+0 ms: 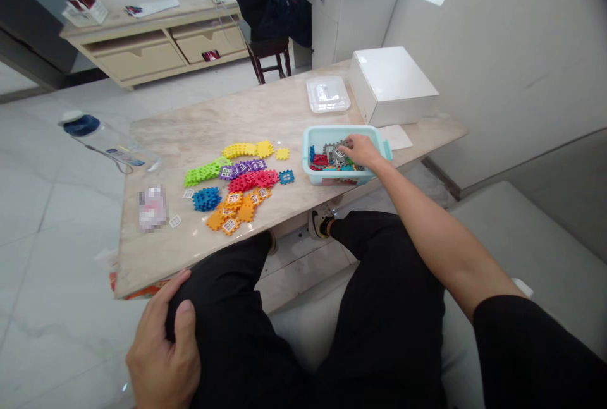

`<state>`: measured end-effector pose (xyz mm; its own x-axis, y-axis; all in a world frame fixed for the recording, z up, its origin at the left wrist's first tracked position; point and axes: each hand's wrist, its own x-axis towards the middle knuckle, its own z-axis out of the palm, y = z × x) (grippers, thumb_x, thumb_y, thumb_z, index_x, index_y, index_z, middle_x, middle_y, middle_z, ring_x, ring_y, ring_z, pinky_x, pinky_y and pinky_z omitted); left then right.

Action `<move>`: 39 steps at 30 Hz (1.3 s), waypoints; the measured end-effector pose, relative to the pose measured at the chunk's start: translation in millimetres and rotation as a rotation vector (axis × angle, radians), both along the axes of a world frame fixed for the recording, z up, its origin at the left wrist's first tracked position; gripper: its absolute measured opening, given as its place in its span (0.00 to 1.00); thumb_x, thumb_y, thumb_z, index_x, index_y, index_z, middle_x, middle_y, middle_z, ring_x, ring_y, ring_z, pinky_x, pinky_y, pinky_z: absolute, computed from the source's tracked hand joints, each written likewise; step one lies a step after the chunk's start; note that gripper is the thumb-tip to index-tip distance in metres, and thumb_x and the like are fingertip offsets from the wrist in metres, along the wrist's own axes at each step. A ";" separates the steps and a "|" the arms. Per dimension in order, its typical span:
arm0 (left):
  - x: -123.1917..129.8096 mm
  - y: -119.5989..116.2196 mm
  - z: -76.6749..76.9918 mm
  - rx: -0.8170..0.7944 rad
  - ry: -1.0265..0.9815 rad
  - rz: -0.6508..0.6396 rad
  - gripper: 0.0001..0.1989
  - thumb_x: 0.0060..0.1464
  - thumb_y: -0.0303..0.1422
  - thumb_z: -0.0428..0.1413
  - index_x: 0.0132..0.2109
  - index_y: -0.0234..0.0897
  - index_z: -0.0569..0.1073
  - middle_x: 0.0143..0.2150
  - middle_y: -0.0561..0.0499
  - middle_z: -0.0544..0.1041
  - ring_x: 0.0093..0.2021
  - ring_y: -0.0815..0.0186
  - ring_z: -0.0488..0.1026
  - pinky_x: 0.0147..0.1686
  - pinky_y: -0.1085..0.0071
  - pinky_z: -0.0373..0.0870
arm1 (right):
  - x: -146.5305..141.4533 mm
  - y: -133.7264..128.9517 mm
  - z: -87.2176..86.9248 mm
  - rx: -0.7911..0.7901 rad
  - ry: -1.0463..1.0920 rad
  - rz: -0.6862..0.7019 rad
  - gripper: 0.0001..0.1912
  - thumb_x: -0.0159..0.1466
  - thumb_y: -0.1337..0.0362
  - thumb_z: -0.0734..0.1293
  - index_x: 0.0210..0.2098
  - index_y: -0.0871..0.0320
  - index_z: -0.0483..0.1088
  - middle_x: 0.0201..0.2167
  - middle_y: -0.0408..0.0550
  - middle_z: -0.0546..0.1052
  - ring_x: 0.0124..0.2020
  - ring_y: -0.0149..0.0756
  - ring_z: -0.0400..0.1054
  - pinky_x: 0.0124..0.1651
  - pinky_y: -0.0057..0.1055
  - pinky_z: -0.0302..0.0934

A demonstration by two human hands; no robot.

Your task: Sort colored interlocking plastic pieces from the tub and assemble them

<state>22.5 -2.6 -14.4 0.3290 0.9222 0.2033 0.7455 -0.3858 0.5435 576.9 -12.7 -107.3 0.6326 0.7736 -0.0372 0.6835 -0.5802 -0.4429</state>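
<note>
My right hand (361, 151) reaches into a teal plastic box (342, 132) and rests on grey interlocking plastic blocks (337, 155), with red and blue pieces beside them. Whether its fingers grip a piece is hard to tell. On the marble tabletop (284, 102), left of the box, lie sorted rows and clusters of yellow, green, purple, red, blue and orange waffle-shaped blocks (237, 180). My left hand (164, 339) lies far from them, below the table's front edge, curved over the black trouser knee (222, 295).
A white box (391, 83) and a clear plastic lid (327, 94) stand behind the teal box. A water bottle (107, 142) lies at the table's left edge near a blurred packet (152, 208). A seated person (270, 4) works at a white desk (353, 17) beyond.
</note>
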 end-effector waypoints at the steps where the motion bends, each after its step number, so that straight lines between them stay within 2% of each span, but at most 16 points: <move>1: -0.2 -0.3 0.4 -0.003 0.000 0.003 0.25 0.73 0.48 0.49 0.66 0.41 0.76 0.68 0.44 0.78 0.71 0.49 0.72 0.75 0.53 0.64 | -0.1 1.1 -0.9 -0.020 -0.011 0.025 0.18 0.73 0.56 0.71 0.54 0.62 0.79 0.50 0.60 0.84 0.53 0.49 0.77 0.59 0.37 0.68; 5: -0.2 -1.2 2.4 -0.018 0.004 0.005 0.26 0.73 0.48 0.49 0.66 0.41 0.76 0.68 0.44 0.78 0.71 0.49 0.72 0.76 0.53 0.63 | -1.9 7.2 -2.6 -0.102 -0.059 0.112 0.16 0.72 0.56 0.71 0.51 0.61 0.80 0.52 0.62 0.84 0.55 0.52 0.78 0.58 0.37 0.68; 10: 0.9 -0.7 2.1 -0.010 0.003 0.006 0.25 0.73 0.47 0.49 0.66 0.41 0.77 0.68 0.44 0.78 0.71 0.49 0.72 0.75 0.53 0.64 | -2.2 9.6 -5.0 -0.206 -0.026 0.135 0.22 0.71 0.50 0.73 0.54 0.63 0.80 0.55 0.65 0.82 0.56 0.55 0.77 0.57 0.37 0.68; 16: 1.6 -1.6 2.4 -0.007 0.003 -0.004 0.25 0.73 0.47 0.49 0.66 0.42 0.76 0.68 0.45 0.78 0.71 0.50 0.73 0.75 0.54 0.65 | -0.3 5.3 -1.9 -0.134 -0.071 0.149 0.23 0.68 0.51 0.75 0.55 0.61 0.80 0.54 0.61 0.83 0.55 0.53 0.77 0.57 0.37 0.67; 23: 2.2 -0.9 2.0 -0.013 0.004 -0.006 0.25 0.73 0.46 0.49 0.66 0.41 0.76 0.68 0.45 0.78 0.71 0.50 0.72 0.76 0.54 0.64 | -0.1 -0.6 9.1 -0.137 -0.104 0.200 0.16 0.66 0.58 0.76 0.50 0.59 0.82 0.51 0.59 0.84 0.54 0.52 0.76 0.57 0.37 0.67; 27: 0.5 0.3 0.5 -0.006 0.012 -0.010 0.24 0.72 0.46 0.50 0.66 0.43 0.76 0.68 0.46 0.78 0.71 0.50 0.73 0.75 0.54 0.65 | -1.7 -0.3 8.7 -0.098 -0.043 0.229 0.22 0.64 0.59 0.79 0.55 0.60 0.79 0.50 0.57 0.84 0.51 0.48 0.77 0.54 0.35 0.68; 30: -1.2 0.5 0.3 -0.007 0.011 -0.006 0.24 0.72 0.46 0.50 0.66 0.43 0.76 0.68 0.46 0.78 0.71 0.50 0.73 0.75 0.53 0.65 | -4.2 1.4 7.4 -0.134 -0.019 0.246 0.26 0.63 0.59 0.80 0.58 0.60 0.78 0.51 0.58 0.83 0.52 0.49 0.77 0.54 0.34 0.68; 33: -2.5 0.8 0.2 -0.007 0.012 -0.007 0.24 0.72 0.46 0.50 0.66 0.44 0.76 0.68 0.47 0.78 0.71 0.50 0.73 0.75 0.53 0.65 | -3.6 1.7 8.1 -0.216 -0.014 0.266 0.18 0.64 0.58 0.79 0.50 0.60 0.82 0.48 0.58 0.84 0.51 0.50 0.77 0.53 0.35 0.67; 36: -2.6 1.1 0.3 -0.016 0.007 -0.005 0.24 0.72 0.46 0.50 0.67 0.44 0.76 0.68 0.46 0.78 0.71 0.50 0.73 0.75 0.53 0.65 | 0.0 -0.7 10.8 -0.195 -0.042 0.216 0.16 0.64 0.58 0.79 0.47 0.61 0.82 0.46 0.58 0.84 0.50 0.51 0.77 0.53 0.36 0.68; 39: -1.0 0.9 0.9 -0.019 -0.001 -0.009 0.25 0.72 0.47 0.50 0.67 0.43 0.76 0.68 0.45 0.78 0.71 0.49 0.72 0.75 0.52 0.65 | 1.1 -2.9 13.8 -0.110 -0.073 0.117 0.19 0.66 0.56 0.77 0.51 0.62 0.81 0.48 0.59 0.84 0.52 0.51 0.77 0.57 0.38 0.68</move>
<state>21.5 -1.7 -13.5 0.3368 0.9229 0.1864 0.7415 -0.3820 0.5515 578.0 -15.6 -93.5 0.5427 0.8358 -0.0828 0.7772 -0.5371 -0.3277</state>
